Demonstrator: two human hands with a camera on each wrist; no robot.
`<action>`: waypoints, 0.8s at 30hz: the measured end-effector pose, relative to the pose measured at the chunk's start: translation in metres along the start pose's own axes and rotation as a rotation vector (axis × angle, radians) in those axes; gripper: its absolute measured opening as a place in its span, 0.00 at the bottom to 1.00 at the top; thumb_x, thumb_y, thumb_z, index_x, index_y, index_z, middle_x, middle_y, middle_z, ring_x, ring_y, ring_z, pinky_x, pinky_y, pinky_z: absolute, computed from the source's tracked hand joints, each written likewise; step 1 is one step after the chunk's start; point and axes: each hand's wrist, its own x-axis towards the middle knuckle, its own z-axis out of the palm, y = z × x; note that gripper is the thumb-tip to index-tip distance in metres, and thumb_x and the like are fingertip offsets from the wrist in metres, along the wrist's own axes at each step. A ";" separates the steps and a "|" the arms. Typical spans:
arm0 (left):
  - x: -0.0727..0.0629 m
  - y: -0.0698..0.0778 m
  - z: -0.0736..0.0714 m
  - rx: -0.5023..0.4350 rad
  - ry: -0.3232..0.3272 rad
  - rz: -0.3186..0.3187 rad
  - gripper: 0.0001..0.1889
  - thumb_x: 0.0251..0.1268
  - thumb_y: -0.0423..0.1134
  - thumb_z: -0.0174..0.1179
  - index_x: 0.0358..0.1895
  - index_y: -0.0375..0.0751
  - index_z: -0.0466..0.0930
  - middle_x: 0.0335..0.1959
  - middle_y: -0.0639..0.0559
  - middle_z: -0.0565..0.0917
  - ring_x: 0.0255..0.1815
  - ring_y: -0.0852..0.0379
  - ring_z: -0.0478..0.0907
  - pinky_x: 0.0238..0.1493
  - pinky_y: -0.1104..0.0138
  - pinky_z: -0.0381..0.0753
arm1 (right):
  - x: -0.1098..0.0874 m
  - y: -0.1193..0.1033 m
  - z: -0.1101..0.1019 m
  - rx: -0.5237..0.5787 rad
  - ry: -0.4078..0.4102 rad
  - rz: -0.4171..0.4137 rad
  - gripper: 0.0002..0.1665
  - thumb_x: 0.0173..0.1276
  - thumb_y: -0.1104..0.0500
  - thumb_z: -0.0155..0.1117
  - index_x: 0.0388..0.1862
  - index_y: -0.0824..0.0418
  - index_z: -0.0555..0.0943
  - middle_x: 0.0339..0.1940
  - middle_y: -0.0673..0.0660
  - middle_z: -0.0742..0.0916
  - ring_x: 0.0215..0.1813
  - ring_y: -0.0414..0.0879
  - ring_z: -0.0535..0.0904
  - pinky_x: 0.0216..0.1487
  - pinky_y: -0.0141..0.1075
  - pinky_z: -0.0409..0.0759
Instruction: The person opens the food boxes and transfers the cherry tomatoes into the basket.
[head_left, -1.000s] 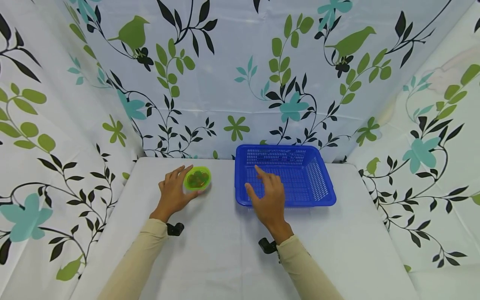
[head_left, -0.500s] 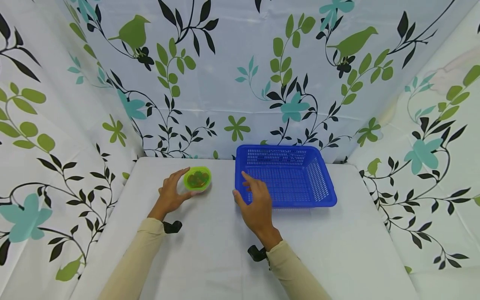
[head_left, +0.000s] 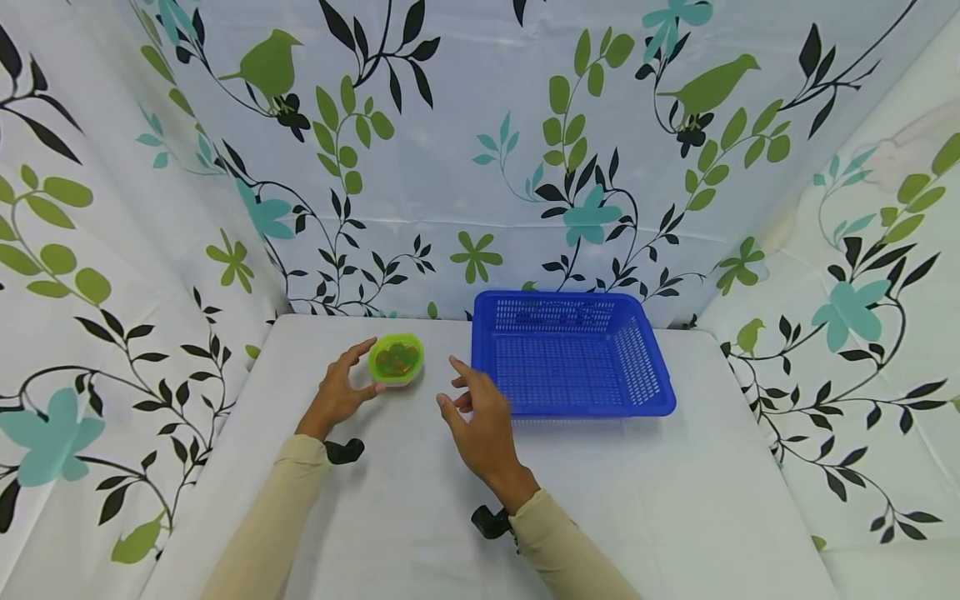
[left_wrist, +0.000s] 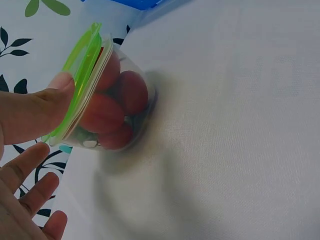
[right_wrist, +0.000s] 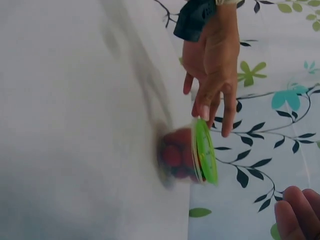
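Note:
A small clear tub (left_wrist: 125, 112) with a bright green lid (head_left: 397, 358) stands on the white table; several round red fruits show through its side in the left wrist view. My left hand (head_left: 337, 396) is beside it on the left, thumb and forefinger spread at the lid's edge. In the left wrist view the thumb overlaps the lid and the other fingers are apart. My right hand (head_left: 480, 429) hovers right of the tub with loosely bent fingers and nothing in them. Its fingertips (right_wrist: 292, 212) appear at the lower right of the right wrist view, apart from the tub.
A blue plastic basket (head_left: 573, 411) with perforated walls stands at the back of the table, right of the tub. White table surface (head_left: 420, 517) lies in front of both hands. Curtains printed with leaves and birds (head_left: 450, 167) enclose the back and sides.
My right hand has moved left from over the basket toward the tub. The left hand has drawn back slightly along the lid's edge. The tub and basket have stayed in place.

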 end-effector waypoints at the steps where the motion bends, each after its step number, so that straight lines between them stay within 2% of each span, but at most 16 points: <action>1: 0.000 -0.001 0.000 -0.019 -0.002 -0.001 0.49 0.67 0.35 0.74 0.86 0.62 0.56 0.87 0.45 0.58 0.85 0.33 0.53 0.78 0.23 0.49 | 0.000 -0.001 0.003 0.007 -0.014 0.004 0.34 0.77 0.55 0.69 0.79 0.49 0.74 0.52 0.56 0.88 0.40 0.43 0.85 0.44 0.36 0.90; 3: 0.001 -0.003 0.000 -0.056 -0.008 0.005 0.48 0.67 0.33 0.73 0.86 0.61 0.57 0.87 0.44 0.58 0.86 0.32 0.52 0.79 0.25 0.53 | 0.000 -0.001 0.009 0.021 -0.043 0.018 0.34 0.77 0.55 0.69 0.79 0.49 0.73 0.53 0.57 0.88 0.39 0.42 0.86 0.44 0.35 0.90; 7: 0.004 -0.006 0.002 -0.114 -0.022 0.028 0.48 0.67 0.30 0.72 0.86 0.57 0.57 0.87 0.42 0.58 0.85 0.31 0.53 0.80 0.27 0.55 | 0.001 0.000 0.020 0.034 -0.085 0.054 0.33 0.78 0.55 0.68 0.79 0.49 0.73 0.53 0.57 0.87 0.38 0.40 0.85 0.43 0.32 0.89; 11: 0.006 -0.008 0.004 -0.142 -0.023 0.019 0.48 0.66 0.30 0.73 0.86 0.56 0.57 0.87 0.42 0.58 0.86 0.31 0.53 0.80 0.28 0.57 | 0.003 -0.001 0.030 0.044 -0.117 0.087 0.32 0.79 0.55 0.67 0.78 0.48 0.74 0.53 0.56 0.87 0.38 0.40 0.85 0.43 0.30 0.87; 15: 0.007 -0.010 0.004 -0.161 -0.016 0.009 0.49 0.66 0.29 0.72 0.85 0.58 0.58 0.88 0.45 0.57 0.86 0.32 0.52 0.80 0.29 0.59 | 0.006 0.001 0.038 0.073 -0.148 0.118 0.30 0.79 0.56 0.67 0.77 0.50 0.74 0.53 0.59 0.87 0.40 0.41 0.86 0.45 0.30 0.87; 19: 0.008 -0.012 0.004 -0.185 -0.011 0.010 0.49 0.66 0.27 0.72 0.85 0.57 0.58 0.88 0.48 0.57 0.86 0.32 0.52 0.79 0.27 0.58 | 0.010 0.004 0.047 0.089 -0.172 0.158 0.28 0.79 0.56 0.66 0.75 0.50 0.75 0.54 0.61 0.87 0.43 0.44 0.87 0.45 0.31 0.87; 24: 0.010 -0.014 0.004 -0.193 -0.009 0.014 0.49 0.66 0.26 0.71 0.86 0.55 0.57 0.88 0.48 0.58 0.86 0.32 0.53 0.79 0.25 0.55 | 0.015 0.012 0.059 0.105 -0.193 0.196 0.27 0.79 0.57 0.66 0.75 0.52 0.75 0.55 0.62 0.87 0.44 0.44 0.87 0.45 0.31 0.87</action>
